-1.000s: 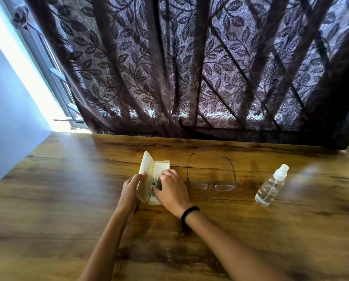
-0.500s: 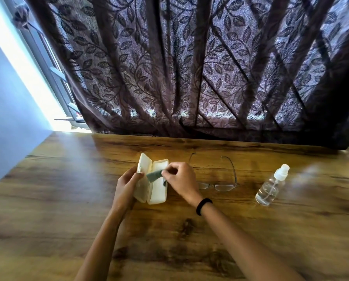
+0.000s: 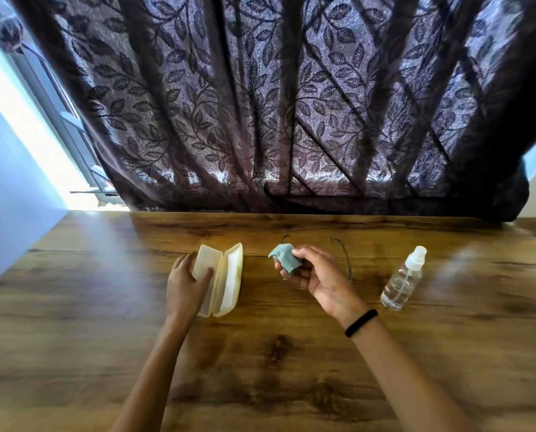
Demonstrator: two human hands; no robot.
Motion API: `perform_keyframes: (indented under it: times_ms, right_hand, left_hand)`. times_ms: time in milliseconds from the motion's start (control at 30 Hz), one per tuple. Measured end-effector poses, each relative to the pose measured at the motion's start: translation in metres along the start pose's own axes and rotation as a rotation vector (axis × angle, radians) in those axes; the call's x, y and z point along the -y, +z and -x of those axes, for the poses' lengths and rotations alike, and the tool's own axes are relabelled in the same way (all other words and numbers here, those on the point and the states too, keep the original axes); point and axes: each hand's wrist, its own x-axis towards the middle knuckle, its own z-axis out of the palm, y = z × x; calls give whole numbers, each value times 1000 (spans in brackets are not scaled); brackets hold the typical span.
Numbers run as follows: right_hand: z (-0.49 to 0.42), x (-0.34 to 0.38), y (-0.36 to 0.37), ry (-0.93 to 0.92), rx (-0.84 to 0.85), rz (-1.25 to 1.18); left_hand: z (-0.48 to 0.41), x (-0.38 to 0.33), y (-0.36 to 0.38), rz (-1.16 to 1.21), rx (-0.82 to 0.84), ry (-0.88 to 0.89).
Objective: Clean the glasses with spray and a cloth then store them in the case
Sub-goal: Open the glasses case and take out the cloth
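A cream glasses case (image 3: 229, 280) lies open on the wooden table (image 3: 260, 369). My left hand (image 3: 187, 285) rests on its left half, fingers gripping that half's edge. My right hand (image 3: 316, 275) is raised to the right of the case and pinches a small grey-blue cloth (image 3: 284, 258). The thin-framed glasses (image 3: 346, 258) lie on the table behind my right hand, mostly hidden by it; only the temple arms show. A clear spray bottle (image 3: 403, 279) with a white nozzle stands to the right of the glasses.
A dark leaf-patterned curtain (image 3: 291, 104) hangs along the table's far edge. A pale wall (image 3: 8, 198) borders the left side, with a bright window beside it.
My right hand has lifted the cloth out of the case and carried it right, over the glasses. The left hand has stayed on the case, which now lies wider open.
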Motion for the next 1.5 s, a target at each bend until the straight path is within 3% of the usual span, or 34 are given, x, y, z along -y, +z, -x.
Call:
perform_keyframes:
  times_ms: [100, 167, 233, 300, 400, 500, 700, 800, 967, 1067, 1200, 1333, 1500]
  right_hand:
    - [4, 6, -6, -9, 33, -49]
    - [8, 10, -10, -16, 59, -57]
    - [12, 15, -13, -24, 81, -47]
    - [16, 20, -17, -23, 86, -17]
    - [21, 27, -26, -33, 101, 87]
    - [23, 30, -38, -34, 89, 147]
    - [23, 27, -57, -120, -38, 142]
    - [26, 22, -60, -150, -17, 174]
    - [29, 14, -58, -240, 33, 494]
    - [28, 9, -55, -284, -39, 569]
    - [26, 11, -56, -228, -14, 644]
    - [27, 13, -56, -172, 47, 528]
    - [25, 17, -52, -131, 5, 250]
  left_hand:
    - [4, -29, 3, 64, -50, 230]
    - [5, -53, 8, 181, 118, 282]
    - [10, -74, 16, 316, 386, 218]
    - [15, -88, 27, 500, 633, 44]
    - [21, -102, 42, 795, 829, -187]
    - [26, -110, 51, 892, 852, -248]
    - [30, -114, 53, 909, 887, -211]
    - [32, -115, 53, 911, 904, -187]
    - [28, -115, 56, 866, 813, -194]
    - [25, -113, 58, 819, 812, -159]
    - [19, -110, 59, 821, 846, -151]
    - [17, -107, 59, 838, 898, -141]
    - [31, -100, 67, 800, 924, -190]
